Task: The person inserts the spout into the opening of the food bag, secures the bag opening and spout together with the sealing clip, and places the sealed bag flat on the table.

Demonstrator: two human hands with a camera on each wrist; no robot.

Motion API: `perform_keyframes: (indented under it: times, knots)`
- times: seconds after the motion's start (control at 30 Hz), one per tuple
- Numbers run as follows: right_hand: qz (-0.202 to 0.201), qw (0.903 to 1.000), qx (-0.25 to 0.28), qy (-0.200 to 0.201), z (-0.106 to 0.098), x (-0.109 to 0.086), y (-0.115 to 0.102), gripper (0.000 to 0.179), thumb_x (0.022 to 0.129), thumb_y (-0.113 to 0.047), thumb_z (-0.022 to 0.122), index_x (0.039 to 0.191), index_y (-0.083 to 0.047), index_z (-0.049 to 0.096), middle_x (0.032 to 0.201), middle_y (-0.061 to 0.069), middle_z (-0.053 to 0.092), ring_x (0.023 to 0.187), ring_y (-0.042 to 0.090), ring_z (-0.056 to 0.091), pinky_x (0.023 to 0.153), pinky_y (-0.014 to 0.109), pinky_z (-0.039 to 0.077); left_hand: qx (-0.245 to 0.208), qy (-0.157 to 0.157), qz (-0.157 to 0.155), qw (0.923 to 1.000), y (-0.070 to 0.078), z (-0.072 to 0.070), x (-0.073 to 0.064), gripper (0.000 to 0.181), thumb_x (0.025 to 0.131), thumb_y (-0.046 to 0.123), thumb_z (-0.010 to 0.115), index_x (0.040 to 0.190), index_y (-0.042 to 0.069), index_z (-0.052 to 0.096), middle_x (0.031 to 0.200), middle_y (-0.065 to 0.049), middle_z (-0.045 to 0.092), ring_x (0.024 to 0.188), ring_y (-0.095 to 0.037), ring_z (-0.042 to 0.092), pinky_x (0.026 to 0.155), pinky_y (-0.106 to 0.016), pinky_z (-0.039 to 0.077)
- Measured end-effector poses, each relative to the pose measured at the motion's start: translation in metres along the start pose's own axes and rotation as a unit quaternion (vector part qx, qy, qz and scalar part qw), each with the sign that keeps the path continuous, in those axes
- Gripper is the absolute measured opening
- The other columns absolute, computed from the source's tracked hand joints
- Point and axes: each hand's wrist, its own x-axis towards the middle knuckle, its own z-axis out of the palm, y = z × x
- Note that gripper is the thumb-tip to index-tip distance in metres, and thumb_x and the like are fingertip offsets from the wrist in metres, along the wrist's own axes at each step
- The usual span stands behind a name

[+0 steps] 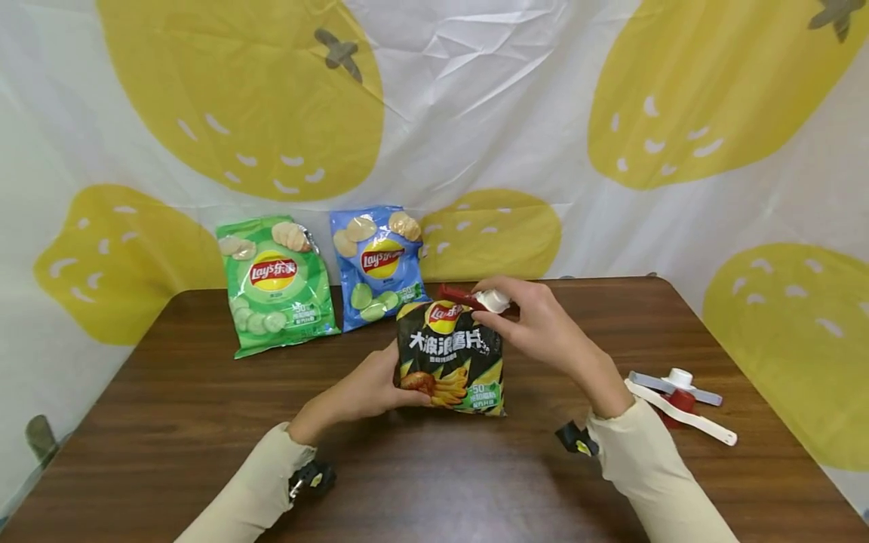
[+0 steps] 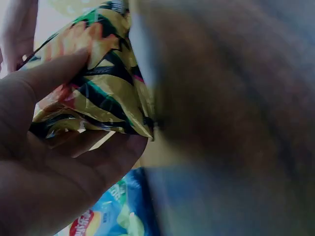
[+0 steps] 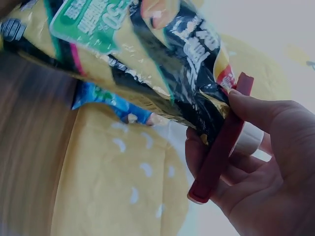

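Observation:
A black and gold bag of potato chips (image 1: 448, 362) is held upright over the table. My left hand (image 1: 363, 392) grips its lower left side, thumb (image 2: 64, 73) on the front and fingers beneath and behind. At the bag's top, my right hand (image 1: 543, 324) pinches a red bag clip (image 3: 224, 152) with a white round cap (image 1: 493, 300). The red bar lies across the bag's gathered top corner in the right wrist view; whether it is fastened I cannot tell.
A green chip bag (image 1: 278, 302) and a blue chip bag (image 1: 376, 275) lean against the lemon-print curtain (image 1: 475, 113) at the back of the wooden table (image 1: 204, 422). Grey, white and red clips (image 1: 706, 426) lie piled at the right.

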Motion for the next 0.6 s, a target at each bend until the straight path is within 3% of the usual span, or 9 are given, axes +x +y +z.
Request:
perform_keyframes:
  times: [0.1, 0.2, 0.27, 0.33, 0.4, 0.5, 0.6]
  knots:
    - [-0.024, 0.9982, -0.053, 0.017, 0.002, -0.003, -0.003, 0.035, 0.091, -0.019, 0.074, 0.122, -0.007, 0.062, 0.109, 0.007, 0.067, 0.088, 0.018, 0.062, 0.075, 0.036, 0.052, 0.004, 0.014, 0.004, 0.9999, -0.001, 0.007, 0.001, 0.078, 0.078, 0.025, 0.086, 0.14, 0.01, 0.042, 0.119, -0.007, 0.068, 0.101, -0.014, 0.065, 0.089, -0.036, 0.052]
    - [-0.073, 0.9878, -0.121, 0.065, 0.0, -0.012, -0.02, 0.034, 0.09, -0.018, 0.074, 0.119, -0.004, 0.062, 0.111, 0.011, 0.064, 0.101, 0.026, 0.059, 0.088, 0.041, 0.049, 0.0, 0.02, 0.002, 0.9998, -0.002, 0.012, 0.0, 0.076, 0.079, 0.023, 0.086, 0.14, 0.009, 0.043, 0.115, -0.008, 0.069, 0.091, -0.013, 0.065, 0.081, -0.031, 0.053]
    - [-0.109, 0.9783, -0.152, 0.089, 0.0, -0.023, -0.038, 0.027, 0.09, -0.018, 0.074, 0.111, -0.004, 0.065, 0.105, 0.01, 0.063, 0.1, 0.027, 0.058, 0.088, 0.042, 0.049, -0.001, 0.02, 0.003, 0.9998, -0.002, 0.014, -0.001, 0.076, 0.08, 0.022, 0.085, 0.141, 0.009, 0.041, 0.113, -0.009, 0.069, 0.087, -0.013, 0.065, 0.077, -0.03, 0.053]
    - [-0.126, 0.9743, -0.17, 0.077, 0.002, -0.037, -0.055, 0.017, 0.09, -0.019, 0.073, 0.1, -0.007, 0.067, 0.095, 0.005, 0.064, 0.089, 0.021, 0.059, 0.079, 0.036, 0.051, 0.003, 0.023, 0.006, 0.9997, -0.002, 0.014, -0.001, 0.077, 0.081, 0.021, 0.084, 0.143, 0.009, 0.04, 0.113, -0.01, 0.069, 0.086, -0.013, 0.065, 0.077, -0.03, 0.054]
    - [-0.103, 0.9758, -0.191, 0.028, 0.007, -0.052, -0.065, 0.015, 0.092, -0.023, 0.071, 0.097, -0.009, 0.068, 0.089, 0.001, 0.064, 0.081, 0.016, 0.06, 0.07, 0.033, 0.053, 0.008, 0.028, 0.006, 0.9996, -0.001, 0.013, -0.001, 0.078, 0.082, 0.022, 0.084, 0.144, 0.009, 0.038, 0.115, -0.01, 0.068, 0.089, -0.014, 0.065, 0.08, -0.032, 0.053]
    - [-0.017, 0.9731, -0.222, -0.059, 0.017, -0.07, -0.058, 0.023, 0.092, -0.032, 0.071, 0.094, -0.01, 0.065, 0.078, -0.002, 0.06, 0.073, 0.016, 0.061, 0.06, 0.035, 0.052, 0.017, 0.033, 0.005, 0.9993, 0.001, 0.012, -0.001, 0.078, 0.083, 0.024, 0.083, 0.145, 0.009, 0.037, 0.118, -0.012, 0.067, 0.095, -0.016, 0.064, 0.086, -0.036, 0.052]
    - [0.063, 0.9763, -0.169, -0.12, 0.028, -0.083, -0.041, 0.03, 0.095, -0.034, 0.068, 0.101, -0.006, 0.059, 0.075, -0.003, 0.057, 0.07, 0.016, 0.062, 0.058, 0.036, 0.052, 0.019, 0.034, -0.003, 0.9992, 0.001, 0.015, -0.001, 0.078, 0.084, 0.025, 0.082, 0.145, 0.009, 0.037, 0.118, -0.012, 0.067, 0.096, -0.017, 0.064, 0.087, -0.037, 0.051]
